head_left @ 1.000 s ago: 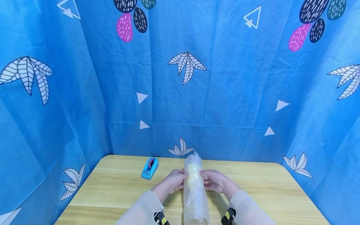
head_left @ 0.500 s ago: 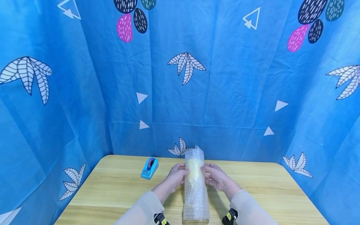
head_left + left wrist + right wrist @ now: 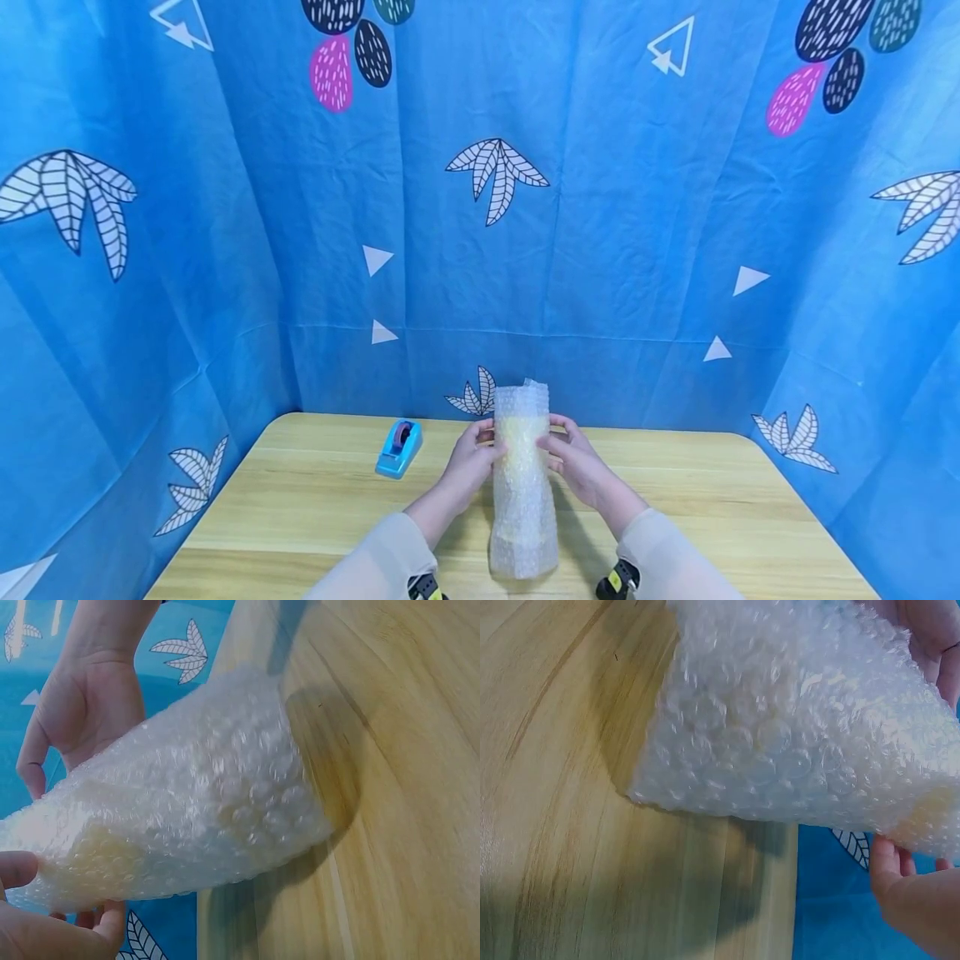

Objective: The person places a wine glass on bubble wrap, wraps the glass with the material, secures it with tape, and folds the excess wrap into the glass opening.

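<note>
A long bundle of bubble wrap (image 3: 522,500), with something yellowish showing through its upper part, is held between both hands above the wooden table. The left hand (image 3: 472,458) grips its left side, thumb on the front and fingers behind. On the opposite side the right hand (image 3: 579,462) holds it in the same way. In the left wrist view the bubble wrap (image 3: 202,787) tapers toward the hands and flares at its lower end. The right wrist view shows the wide end of the bubble wrap (image 3: 742,727) over the tabletop. What lies inside is blurred by the wrap.
A blue tape dispenser (image 3: 399,450) with a roll of tape stands at the back left of the wooden table (image 3: 300,500). A blue patterned curtain (image 3: 480,275) hangs behind the table and at both sides.
The bundle has tilted up and shifted away from me; its lower end, earlier at the frame's bottom edge, now shows fully. Both hands moved slightly upward with it.
</note>
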Demonstrator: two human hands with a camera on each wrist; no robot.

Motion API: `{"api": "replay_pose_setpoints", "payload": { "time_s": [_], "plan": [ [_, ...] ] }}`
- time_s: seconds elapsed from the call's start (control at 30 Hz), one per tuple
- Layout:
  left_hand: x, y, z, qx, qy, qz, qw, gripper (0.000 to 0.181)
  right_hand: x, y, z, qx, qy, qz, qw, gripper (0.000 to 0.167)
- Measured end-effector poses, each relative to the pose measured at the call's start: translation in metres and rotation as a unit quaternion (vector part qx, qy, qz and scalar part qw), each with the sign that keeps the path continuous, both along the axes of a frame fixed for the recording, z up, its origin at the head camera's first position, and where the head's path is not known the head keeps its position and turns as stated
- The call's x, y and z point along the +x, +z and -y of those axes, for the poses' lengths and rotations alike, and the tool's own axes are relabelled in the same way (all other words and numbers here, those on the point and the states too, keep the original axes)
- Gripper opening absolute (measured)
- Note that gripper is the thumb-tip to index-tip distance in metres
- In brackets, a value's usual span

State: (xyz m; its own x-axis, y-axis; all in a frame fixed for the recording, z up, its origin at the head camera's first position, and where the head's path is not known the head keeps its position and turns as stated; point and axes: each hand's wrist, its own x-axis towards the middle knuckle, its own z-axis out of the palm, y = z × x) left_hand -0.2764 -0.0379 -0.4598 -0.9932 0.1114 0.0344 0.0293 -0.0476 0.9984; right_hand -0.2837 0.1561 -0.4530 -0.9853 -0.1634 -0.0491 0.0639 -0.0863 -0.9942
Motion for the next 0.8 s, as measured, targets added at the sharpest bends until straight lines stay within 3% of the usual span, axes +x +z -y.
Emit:
{"api": "replay_pose_setpoints", "payload": {
  "time_s": [0.5,0.8],
  "plan": [
    [0.0069,0.0032,-0.0027,0.006,0.022,-0.108,0.9939,0.054,0.005,-0.0001,0.0053,0.003,-0.016,-0.092,0.9956,0.076],
    [0.008,0.0005,-0.005,0.036,0.012,-0.133,0.9903,0.053,0.0079,-0.0024,0.0058,0.005,-0.002,-0.147,0.9892,0.078]
  ]
}}
